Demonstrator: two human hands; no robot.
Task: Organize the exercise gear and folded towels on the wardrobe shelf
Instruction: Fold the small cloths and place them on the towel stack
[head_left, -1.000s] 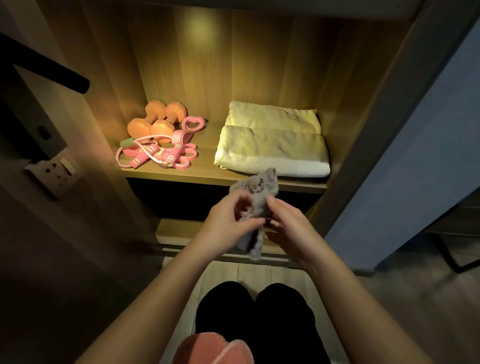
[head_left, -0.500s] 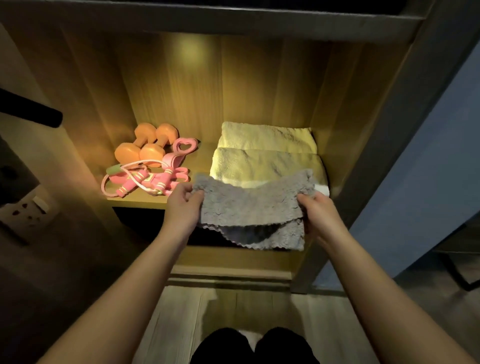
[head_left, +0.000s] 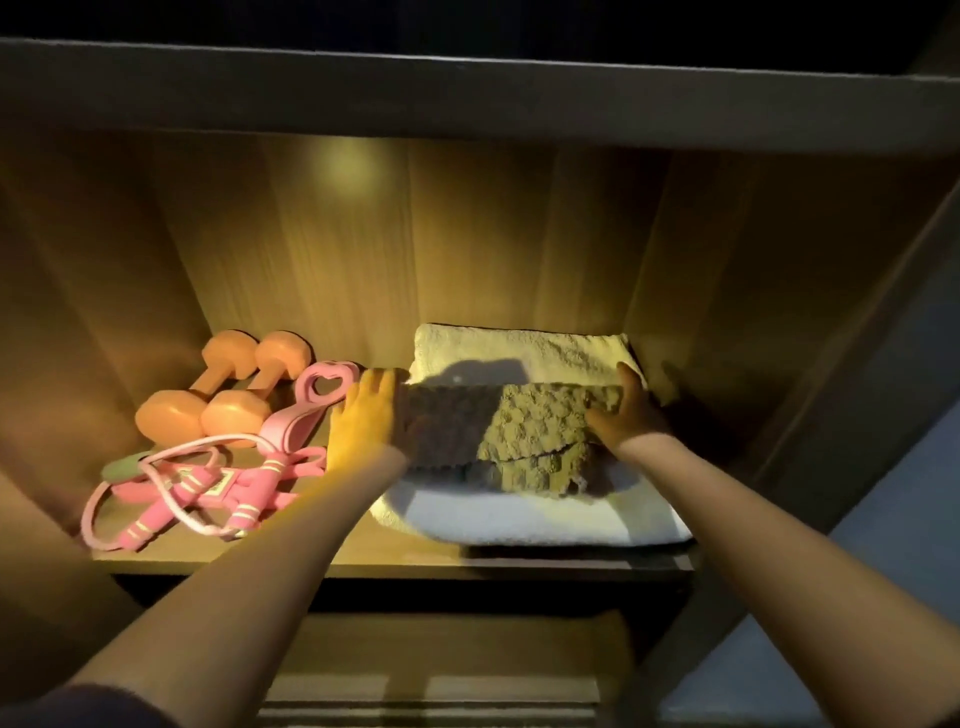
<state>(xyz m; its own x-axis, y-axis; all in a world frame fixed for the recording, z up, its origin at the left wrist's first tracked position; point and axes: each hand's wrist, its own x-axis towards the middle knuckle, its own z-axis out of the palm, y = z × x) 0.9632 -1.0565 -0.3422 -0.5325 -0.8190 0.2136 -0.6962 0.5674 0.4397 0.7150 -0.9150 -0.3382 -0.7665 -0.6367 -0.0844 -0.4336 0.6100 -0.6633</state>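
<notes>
**Both hands at the grey cloth, on top of the towels**

Holding the right end of the grey cloth (head_left: 493, 431), my right hand (head_left: 623, 415) has its thumb lying across the top of the fabric and its fingers reaching past the edge. My left hand (head_left: 363, 421) lies along the cloth's left end with the fingers pointing into the wardrobe. From the head view I cannot tell whether it pinches the edge or only rests against it.

The cloth is folded and spread flat between the two hands, sitting on the stack of white towels (head_left: 545, 519) at the right side of the shelf (head_left: 363, 556). Its left half is in shadow.

On the left side of the shelf I see two orange dumbbells (head_left: 208, 395) lying side by side. Just in front of them is a pink jump rope (head_left: 208, 493) in a loose tangle, with a pink heart-shaped handle (head_left: 327, 384) beside my left hand.
</notes>
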